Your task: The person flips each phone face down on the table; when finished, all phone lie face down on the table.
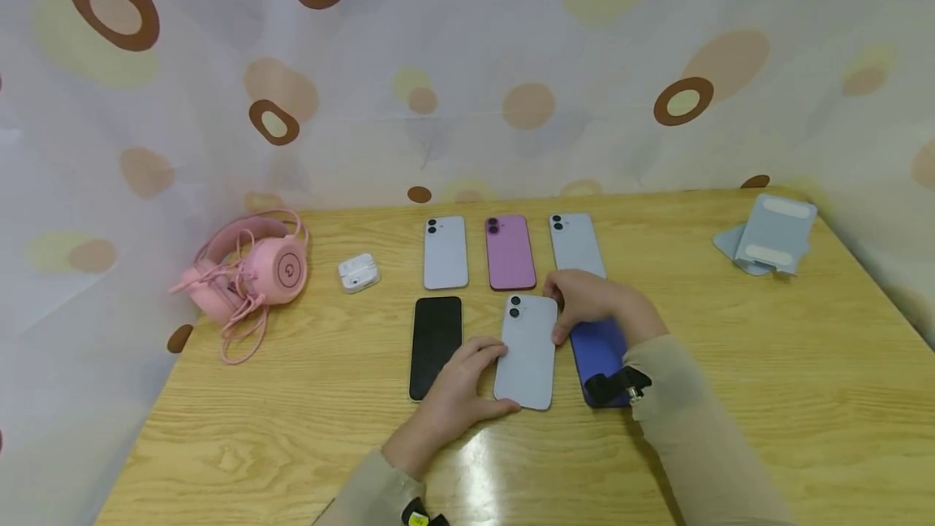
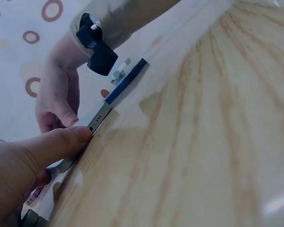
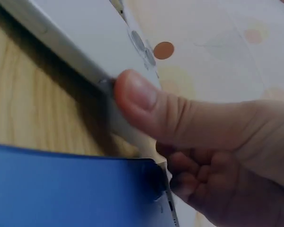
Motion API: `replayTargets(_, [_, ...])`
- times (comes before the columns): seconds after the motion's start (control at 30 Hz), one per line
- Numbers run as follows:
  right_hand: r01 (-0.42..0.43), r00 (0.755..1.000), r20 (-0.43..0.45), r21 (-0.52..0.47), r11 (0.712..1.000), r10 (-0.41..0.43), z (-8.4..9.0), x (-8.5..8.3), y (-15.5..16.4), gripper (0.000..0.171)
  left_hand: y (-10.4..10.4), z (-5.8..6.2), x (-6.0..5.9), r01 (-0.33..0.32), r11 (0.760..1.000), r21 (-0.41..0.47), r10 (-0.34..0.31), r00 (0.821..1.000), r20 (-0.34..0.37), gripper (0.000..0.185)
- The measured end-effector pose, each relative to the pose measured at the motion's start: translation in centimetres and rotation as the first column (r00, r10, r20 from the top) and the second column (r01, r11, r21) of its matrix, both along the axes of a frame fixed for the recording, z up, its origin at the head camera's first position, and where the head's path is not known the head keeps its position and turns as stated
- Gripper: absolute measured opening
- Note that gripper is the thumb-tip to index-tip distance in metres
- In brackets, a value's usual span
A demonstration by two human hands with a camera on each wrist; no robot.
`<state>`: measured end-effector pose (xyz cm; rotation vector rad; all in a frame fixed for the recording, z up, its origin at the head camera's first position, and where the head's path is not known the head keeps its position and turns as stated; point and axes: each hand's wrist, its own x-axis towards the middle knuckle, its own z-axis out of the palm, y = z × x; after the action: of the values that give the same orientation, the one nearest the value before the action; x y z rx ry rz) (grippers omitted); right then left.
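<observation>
A white phone (image 1: pixel 527 364) lies back up in the middle of the front row, its two lenses at the far end. My left hand (image 1: pixel 456 400) grips its near left corner, thumb along the bottom edge and fingers at the left side. At the far right corner my right hand (image 1: pixel 595 299) holds it too; in the right wrist view the thumb (image 3: pixel 139 92) presses the side edge. Under the right wrist is a blue phone (image 1: pixel 601 360), partly hidden. Beside the left fingers lies a phone with a black screen (image 1: pixel 433 339).
Behind stand in a row a pale phone (image 1: pixel 445 254), a pink phone (image 1: pixel 511 254) and another pale phone (image 1: pixel 575 242). Pink headphones (image 1: pixel 281 270) and a white earphone case (image 1: pixel 359 273) are at left; a light-blue stand (image 1: pixel 776 234) is at far right.
</observation>
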<state>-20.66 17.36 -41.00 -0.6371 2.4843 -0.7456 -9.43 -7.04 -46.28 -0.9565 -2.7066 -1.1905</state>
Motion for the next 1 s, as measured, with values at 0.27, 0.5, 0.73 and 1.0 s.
replayTargets(0.27, [0.035, 0.992, 0.127, -0.254, 0.967, -0.002, 0.6, 0.7, 0.8, 0.058, -0.2, -0.6, -0.2, 0.037, 0.998, 0.051, -0.034, 0.997, -0.069, 0.073])
replayTargets(0.5, [-0.033, 0.992, 0.099, -0.389, 0.921, 0.077, 0.6, 1.7, 1.7, 0.062, -0.3, -0.7, -0.1, 0.059, 0.996, 0.07, -0.052, 0.995, -0.089, 0.074])
replayTargets(0.73, [-0.022, 0.998, 0.039, -0.474, 0.88, 0.046, 0.2, 2.0, 1.4, 0.048, -0.2, -0.7, -0.1, 0.072, 0.993, 0.088, -0.061, 0.99, -0.125, 0.074])
replayTargets(1.0, [0.004, 0.999, -0.028, -0.503, 0.864, -0.021, 0.0, 1.9, -0.5, 0.044, -0.1, -0.9, -0.3, 0.096, 0.99, 0.1, -0.077, 0.981, -0.178, 0.065])
